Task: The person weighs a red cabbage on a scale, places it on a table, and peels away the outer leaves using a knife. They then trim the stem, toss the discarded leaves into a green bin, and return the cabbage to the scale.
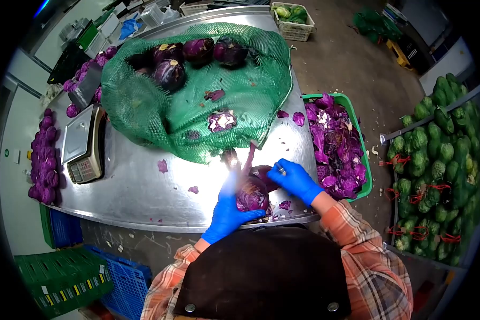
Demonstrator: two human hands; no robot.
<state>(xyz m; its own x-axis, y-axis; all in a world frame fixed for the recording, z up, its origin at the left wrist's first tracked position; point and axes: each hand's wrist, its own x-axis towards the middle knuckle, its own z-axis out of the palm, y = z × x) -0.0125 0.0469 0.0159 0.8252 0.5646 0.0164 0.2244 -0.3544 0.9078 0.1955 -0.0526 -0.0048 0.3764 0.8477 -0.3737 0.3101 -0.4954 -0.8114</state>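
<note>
A purple cabbage (252, 194) rests on the metal table (181, 205) near its front edge. My left hand (230, 213), in a blue glove, is held against the left side of the cabbage, its fingers partly blurred. At the upper right of the cabbage is my right hand (295, 180), also gloved, with curled fingers around a small object too small to name. A dark outer leaf (264, 175) stands out between the cabbage and my right hand. Just beyond lies a green mesh bag (208, 120) with several purple cabbages (230, 50) and a cut piece (222, 121) on it.
A green-rimmed crate (364, 154) of purple leaves (336, 144) stands at the right. A scale (84, 144) and a row of cabbages (45, 160) are at the left. Green vegetables (437, 160) fill a rack at the far right. Stacked green crates (64, 277) stand lower left.
</note>
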